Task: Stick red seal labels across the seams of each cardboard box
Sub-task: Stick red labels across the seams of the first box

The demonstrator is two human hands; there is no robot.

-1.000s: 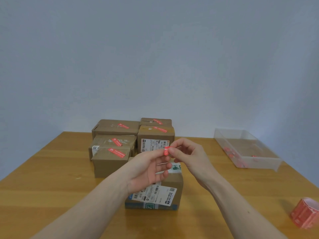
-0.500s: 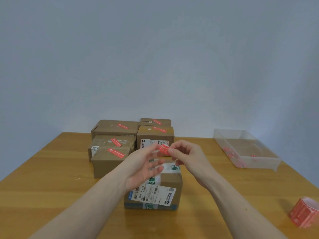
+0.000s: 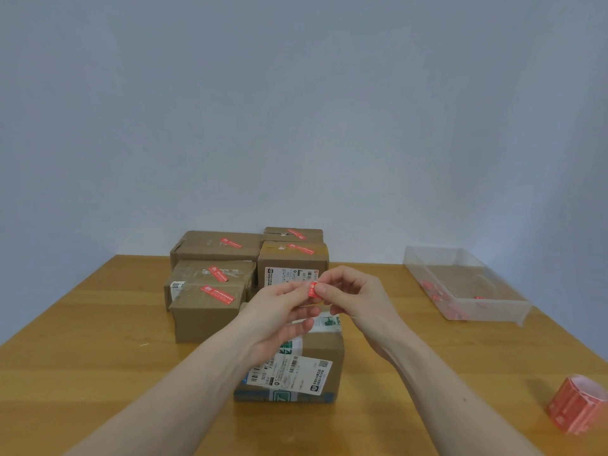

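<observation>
While both hands pinch a small curled red paper seal label [image 3: 313, 288] between them, left hand [image 3: 279, 312] and right hand [image 3: 357, 302] hover over a taped brown cardboard box [image 3: 324, 350] on the glossy wooden table [image 3: 98, 373]. Beyond them stand five labelled boxes [image 3: 210, 274]. Right of the hands, a clear plastic bin [image 3: 493, 304] holds red scraps, with a red label roll [image 3: 577, 404] nearer the edge.

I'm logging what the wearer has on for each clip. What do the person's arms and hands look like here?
Both forearms are bare from the bottom of the frame up, with no sleeves in view. The left hand and right hand wear no gloves, and no rings, watch or wristband can be seen. Nothing is marked on them.
</observation>
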